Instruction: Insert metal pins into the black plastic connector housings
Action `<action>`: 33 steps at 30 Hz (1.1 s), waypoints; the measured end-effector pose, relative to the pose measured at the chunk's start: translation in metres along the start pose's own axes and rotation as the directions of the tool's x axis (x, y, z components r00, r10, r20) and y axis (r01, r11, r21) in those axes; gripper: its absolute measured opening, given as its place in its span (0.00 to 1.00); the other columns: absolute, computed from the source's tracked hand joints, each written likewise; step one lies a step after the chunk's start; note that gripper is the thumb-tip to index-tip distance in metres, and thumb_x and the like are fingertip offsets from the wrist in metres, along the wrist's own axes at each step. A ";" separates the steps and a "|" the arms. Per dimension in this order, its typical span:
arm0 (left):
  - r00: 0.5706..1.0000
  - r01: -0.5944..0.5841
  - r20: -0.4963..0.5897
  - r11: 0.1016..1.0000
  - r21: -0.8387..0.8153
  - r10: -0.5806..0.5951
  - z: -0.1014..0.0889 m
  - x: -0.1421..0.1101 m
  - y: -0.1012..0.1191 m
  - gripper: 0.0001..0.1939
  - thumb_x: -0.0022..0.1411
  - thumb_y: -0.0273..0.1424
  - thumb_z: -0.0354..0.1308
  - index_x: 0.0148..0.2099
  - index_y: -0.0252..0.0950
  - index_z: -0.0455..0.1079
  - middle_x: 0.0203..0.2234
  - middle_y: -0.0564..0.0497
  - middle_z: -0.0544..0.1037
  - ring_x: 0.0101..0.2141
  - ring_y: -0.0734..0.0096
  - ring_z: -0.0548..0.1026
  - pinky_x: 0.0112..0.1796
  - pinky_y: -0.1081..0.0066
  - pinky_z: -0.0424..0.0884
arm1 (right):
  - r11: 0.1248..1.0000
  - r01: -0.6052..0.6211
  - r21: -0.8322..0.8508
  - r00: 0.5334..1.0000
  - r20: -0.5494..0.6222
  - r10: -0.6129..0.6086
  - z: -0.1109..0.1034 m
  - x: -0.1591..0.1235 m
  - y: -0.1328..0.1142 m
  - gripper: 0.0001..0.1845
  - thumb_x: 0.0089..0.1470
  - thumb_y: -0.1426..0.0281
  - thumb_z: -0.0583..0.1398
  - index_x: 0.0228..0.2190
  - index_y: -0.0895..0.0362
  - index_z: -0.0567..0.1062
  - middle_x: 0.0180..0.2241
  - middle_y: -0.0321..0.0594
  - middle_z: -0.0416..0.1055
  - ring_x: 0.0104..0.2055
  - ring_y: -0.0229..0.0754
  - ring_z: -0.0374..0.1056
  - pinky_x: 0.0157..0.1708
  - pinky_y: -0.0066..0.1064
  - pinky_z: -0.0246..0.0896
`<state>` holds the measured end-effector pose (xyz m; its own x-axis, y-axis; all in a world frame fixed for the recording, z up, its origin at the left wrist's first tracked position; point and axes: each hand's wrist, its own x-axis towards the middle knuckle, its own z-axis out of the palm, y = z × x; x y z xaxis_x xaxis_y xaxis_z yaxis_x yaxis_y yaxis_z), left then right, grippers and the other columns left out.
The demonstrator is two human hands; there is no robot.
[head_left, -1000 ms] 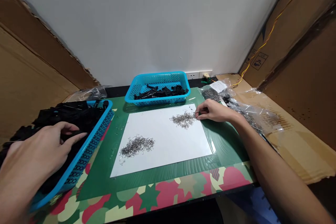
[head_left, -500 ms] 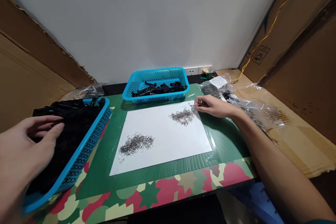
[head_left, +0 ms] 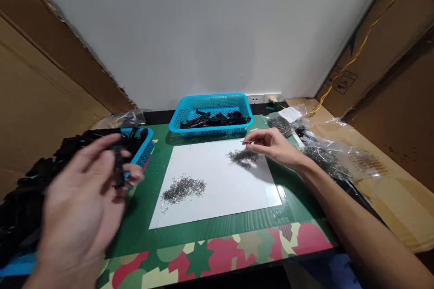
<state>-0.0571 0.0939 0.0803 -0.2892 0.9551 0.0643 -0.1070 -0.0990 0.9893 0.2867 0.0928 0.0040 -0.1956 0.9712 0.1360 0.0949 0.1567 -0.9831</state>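
Observation:
My left hand [head_left: 88, 185], smeared by motion, grips a small black plastic part [head_left: 118, 167] between thumb and fingers. It is raised over the right side of the left blue basket [head_left: 145, 144], which is heaped with black parts [head_left: 37, 189]. Above the far right of the white sheet [head_left: 224, 198], my right hand [head_left: 271, 144] is closed in a pinch on a thin metal piece [head_left: 247, 141], whose exact kind is too small to tell. Just below that hand lies a pile of small bent wire pieces [head_left: 244, 158]. A second wire pile [head_left: 183, 188] is at the sheet's left.
Another blue basket [head_left: 212, 132] with black plastic parts [head_left: 217, 119] stands behind the sheet. Clear bags of metal pieces [head_left: 325, 160] lie at right on cardboard [head_left: 396, 203]. Cardboard walls flank the green tabletop [head_left: 139, 221]; a yellow cable [head_left: 359, 52] hangs at right.
My left hand has lifted from the left basket and moved right, now with a black part in it. My right hand has shifted slightly, still pinched. The view has turned a little left.

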 end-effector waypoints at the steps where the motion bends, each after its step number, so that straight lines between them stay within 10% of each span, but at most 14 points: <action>1: 0.994 0.058 0.096 0.998 -0.029 -0.055 0.008 -0.014 -0.004 0.18 0.66 0.26 0.63 0.58 0.36 0.75 0.36 0.51 0.72 0.26 0.78 0.70 0.22 0.81 0.68 | 0.999 0.003 0.032 1.000 0.003 -0.003 0.008 0.000 -0.001 0.13 0.57 0.62 0.70 0.39 0.59 0.82 0.38 0.45 0.79 0.36 0.41 0.70 0.34 0.34 0.65; 8: 0.861 0.477 0.331 0.839 -0.260 -0.387 0.053 -0.083 -0.043 0.21 0.65 0.35 0.68 0.58 0.36 0.74 0.34 0.51 0.72 0.24 0.82 0.62 0.22 0.81 0.63 | 0.971 0.016 0.240 0.998 -0.068 0.000 0.058 -0.005 -0.001 0.13 0.47 0.64 0.76 0.34 0.56 0.84 0.33 0.40 0.80 0.30 0.37 0.68 0.29 0.31 0.63; 16: 0.849 0.430 0.394 0.894 -0.130 -0.351 0.057 -0.095 -0.060 0.14 0.68 0.41 0.66 0.40 0.35 0.72 0.25 0.56 0.67 0.21 0.83 0.58 0.21 0.80 0.55 | 0.973 0.080 0.218 0.984 -0.171 -0.042 0.084 -0.018 -0.006 0.07 0.50 0.66 0.75 0.31 0.54 0.86 0.29 0.40 0.80 0.28 0.38 0.64 0.28 0.32 0.55; 33: 0.902 0.248 0.356 0.968 0.039 -0.245 0.053 -0.094 -0.072 0.16 0.67 0.44 0.66 0.39 0.36 0.72 0.27 0.56 0.67 0.23 0.81 0.56 0.22 0.78 0.54 | 0.955 0.122 0.272 0.993 -0.037 -0.116 0.092 -0.024 -0.010 0.04 0.55 0.68 0.72 0.34 0.54 0.87 0.28 0.37 0.72 0.31 0.38 0.63 0.29 0.31 0.54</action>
<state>0.0285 0.0267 0.0096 0.1038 0.9850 -0.1378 -0.1382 0.1515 0.9788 0.2008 0.0518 -0.0001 -0.1687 0.9524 0.2540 -0.1986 0.2195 -0.9552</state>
